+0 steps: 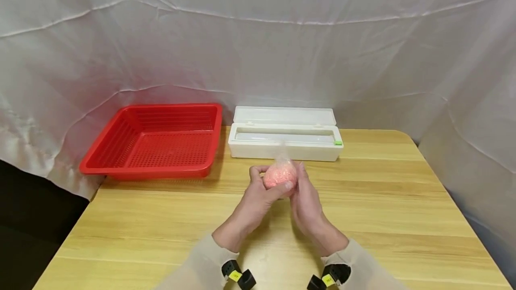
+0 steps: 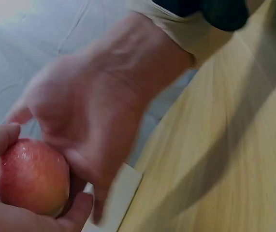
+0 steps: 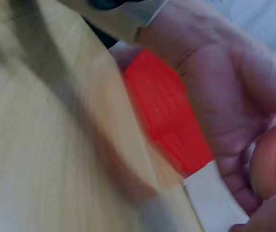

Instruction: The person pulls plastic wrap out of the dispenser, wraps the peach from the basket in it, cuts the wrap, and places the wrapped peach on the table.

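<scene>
A red and yellow apple (image 2: pixel 34 179), wrapped in clear plastic film (image 1: pixel 283 155), is held above the table in front of the white box. My left hand (image 1: pixel 258 196) grips it, thumb on the near side and fingers round the other side. My right hand (image 1: pixel 307 200) lies along the apple's right side, its fingers fairly straight. In the left wrist view the right palm (image 2: pixel 94 111) faces the apple. Loose film stands up from the far side of the fruit. In the right wrist view the apple (image 3: pixel 274 162) is partly cut off by the frame edge.
Behind the hands, a long white cling film box (image 1: pixel 284 150) stands with its lid up and a green piece at its right end. To the left is a red plastic basket (image 1: pixel 151 173). Pale cloth (image 1: pixel 282 57) hangs behind the wooden table (image 1: pixel 383 218).
</scene>
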The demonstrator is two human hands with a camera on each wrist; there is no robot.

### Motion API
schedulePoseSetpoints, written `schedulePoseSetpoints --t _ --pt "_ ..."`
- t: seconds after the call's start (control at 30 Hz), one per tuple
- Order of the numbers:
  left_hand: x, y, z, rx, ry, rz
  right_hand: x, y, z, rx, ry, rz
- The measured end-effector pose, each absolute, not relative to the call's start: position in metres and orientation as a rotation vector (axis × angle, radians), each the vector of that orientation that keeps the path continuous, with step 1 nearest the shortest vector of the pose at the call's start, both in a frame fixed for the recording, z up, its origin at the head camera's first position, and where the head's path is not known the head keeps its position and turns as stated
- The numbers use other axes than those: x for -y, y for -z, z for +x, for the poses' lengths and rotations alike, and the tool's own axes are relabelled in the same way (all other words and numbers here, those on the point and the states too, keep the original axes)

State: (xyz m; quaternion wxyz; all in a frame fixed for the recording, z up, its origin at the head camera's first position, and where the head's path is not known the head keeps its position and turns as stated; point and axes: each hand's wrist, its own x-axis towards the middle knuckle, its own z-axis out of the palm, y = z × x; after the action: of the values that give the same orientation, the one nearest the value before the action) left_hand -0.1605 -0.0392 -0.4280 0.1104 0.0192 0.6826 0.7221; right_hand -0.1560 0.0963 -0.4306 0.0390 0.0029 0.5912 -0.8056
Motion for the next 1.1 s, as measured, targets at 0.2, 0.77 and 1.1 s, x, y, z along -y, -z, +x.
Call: schedulePoseSetpoints --t 0.2,0.77,1.1 --pt "0.043 0.426 -0.16 -2.055 -2.057 0.026 -0.107 0.437 -0.157 -2.278 2.191 -0.085" --pt "0.054 0.435 -0.155 -2.245 -1.91 0.015 -0.126 0.425 -0.167 -2.304 2.453 0.254" --pt "0.055 0.439 -0.152 -2.387 -1.839 0.138 -0.132 0.417 -0.17 -2.35 2.541 0.333"
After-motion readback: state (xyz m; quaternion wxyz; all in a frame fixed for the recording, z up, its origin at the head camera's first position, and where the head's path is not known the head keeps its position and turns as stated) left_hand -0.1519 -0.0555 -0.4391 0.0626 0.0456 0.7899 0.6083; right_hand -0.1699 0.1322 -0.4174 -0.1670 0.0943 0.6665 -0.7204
